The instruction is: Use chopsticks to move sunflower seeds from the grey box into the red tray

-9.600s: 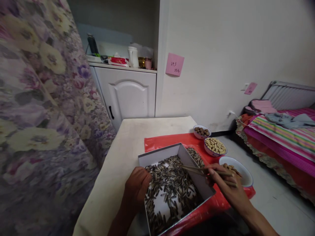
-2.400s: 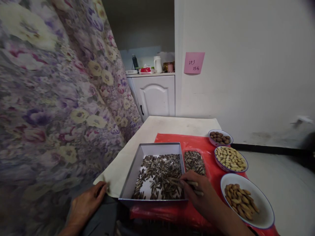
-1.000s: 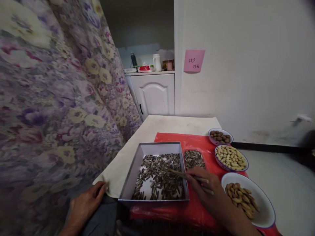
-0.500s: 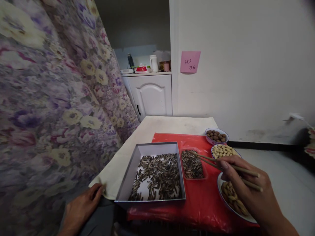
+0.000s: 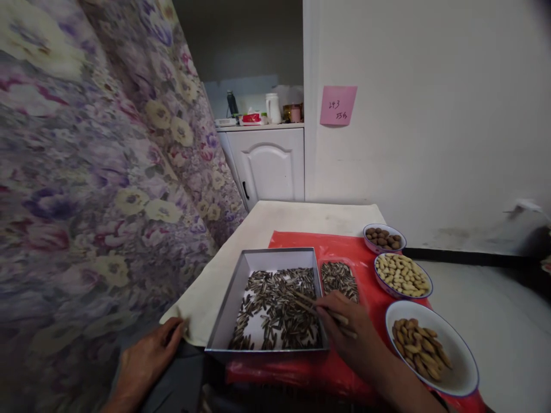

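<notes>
My right hand [image 5: 344, 327] is closed around a pair of chopsticks [image 5: 322, 312]. Their tips are down among the sunflower seeds [image 5: 279, 298] in the open grey box [image 5: 224, 298]. Whether a seed sits between the tips is too small to tell. Just right of the box stands a clear plastic tray [image 5: 357, 275] of sunflower seeds, its lower part hidden by my right hand. My left hand [image 5: 148, 355] rests at the near left table edge with curled fingers, beside the pale tablecloth [image 5: 200, 321]; what they hold, if anything, is hidden.
Along the right side stand a bowl of round brown nuts [image 5: 382, 238], a bowl of peanuts [image 5: 402, 275] and a large white bowl [image 5: 462, 355] of longish brown nuts. Red plastic sheeting [image 5: 297, 240] lies under the containers. A floral curtain [image 5: 107, 172] hangs at left.
My right hand has moved left with the chopsticks, from the plastic tray to over the grey box. The large white bowl is now uncovered. My left hand has stayed in place.
</notes>
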### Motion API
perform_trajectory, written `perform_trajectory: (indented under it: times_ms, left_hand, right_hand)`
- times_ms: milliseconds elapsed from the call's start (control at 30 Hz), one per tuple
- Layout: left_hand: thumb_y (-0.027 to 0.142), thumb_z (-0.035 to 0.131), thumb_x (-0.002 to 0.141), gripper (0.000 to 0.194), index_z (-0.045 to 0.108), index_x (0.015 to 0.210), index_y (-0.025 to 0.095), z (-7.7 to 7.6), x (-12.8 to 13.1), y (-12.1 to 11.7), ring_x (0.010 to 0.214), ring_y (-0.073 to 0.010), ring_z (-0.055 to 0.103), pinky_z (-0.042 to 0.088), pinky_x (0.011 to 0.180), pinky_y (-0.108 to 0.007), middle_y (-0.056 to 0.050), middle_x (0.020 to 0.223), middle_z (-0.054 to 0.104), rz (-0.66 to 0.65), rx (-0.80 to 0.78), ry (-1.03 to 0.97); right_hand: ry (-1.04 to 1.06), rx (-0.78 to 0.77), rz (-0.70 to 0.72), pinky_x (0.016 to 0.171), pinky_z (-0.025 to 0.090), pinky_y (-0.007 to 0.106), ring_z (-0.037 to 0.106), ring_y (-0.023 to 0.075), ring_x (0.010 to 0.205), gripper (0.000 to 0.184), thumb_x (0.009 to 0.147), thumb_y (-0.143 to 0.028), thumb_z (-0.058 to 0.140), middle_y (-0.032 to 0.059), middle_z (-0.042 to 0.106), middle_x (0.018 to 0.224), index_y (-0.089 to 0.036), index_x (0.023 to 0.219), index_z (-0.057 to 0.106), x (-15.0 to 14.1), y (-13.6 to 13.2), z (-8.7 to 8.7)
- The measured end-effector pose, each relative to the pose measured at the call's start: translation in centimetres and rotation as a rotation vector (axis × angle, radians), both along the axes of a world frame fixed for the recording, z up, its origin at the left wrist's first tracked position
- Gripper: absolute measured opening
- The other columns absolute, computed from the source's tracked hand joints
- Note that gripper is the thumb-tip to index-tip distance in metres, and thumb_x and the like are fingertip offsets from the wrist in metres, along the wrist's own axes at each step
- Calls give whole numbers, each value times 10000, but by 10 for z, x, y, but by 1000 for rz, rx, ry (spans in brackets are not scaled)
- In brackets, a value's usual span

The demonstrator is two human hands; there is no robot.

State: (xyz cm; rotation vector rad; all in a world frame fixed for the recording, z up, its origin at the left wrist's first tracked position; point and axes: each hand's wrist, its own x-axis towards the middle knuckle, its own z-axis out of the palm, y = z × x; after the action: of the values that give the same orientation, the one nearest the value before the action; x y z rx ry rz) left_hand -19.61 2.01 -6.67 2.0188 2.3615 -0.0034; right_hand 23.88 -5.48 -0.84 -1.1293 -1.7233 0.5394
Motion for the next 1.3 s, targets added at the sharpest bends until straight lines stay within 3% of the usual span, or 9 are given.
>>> perform_trajectory:
  times_ms: [133, 567, 1033, 1300]
  left_hand:
    - [427, 394, 954, 380, 657, 1168, 256, -3, -1, 0, 981, -245, 685, 430, 733, -283, -61, 1097, 742, -13, 15, -1]
    - [424, 403, 959, 372, 660, 1174, 262, -1, 1, 0, 1005, -249, 682, 424, 731, -282, -52, 1117, 739, 5, 0, -17]
    - [415, 401, 959, 377, 652, 1194, 259, 1, 1, 1, 1002, -253, 682, 423, 737, -292, -66, 1117, 737, 5, -5, -7]
    - [445, 403, 946, 392, 658, 1173, 252, -7, -6, 2, 980, -242, 684, 414, 724, -287, -61, 1112, 739, -27, 30, -32]
  right_hand:
    - [1, -28, 14, 721, 493, 270, 632, 161, 782, 198, 970, -186, 470, 45, 656, 849, -205, 870, 640, -5, 5, -11]
    - [-26, -43, -23, 679, 475, 260, 630, 155, 741, 227, 972, -211, 463, 34, 658, 803, -195, 816, 627, 3, 10, -13]
    - [56, -116, -102, 610, 455, 249, 593, 142, 649, 242, 981, -315, 494, 1, 629, 742, -216, 842, 666, 36, -14, 36]
    - [65, -13, -342, 574, 499, 248, 624, 169, 631, 214, 936, -380, 567, 17, 673, 744, -233, 976, 717, 68, -35, 53]
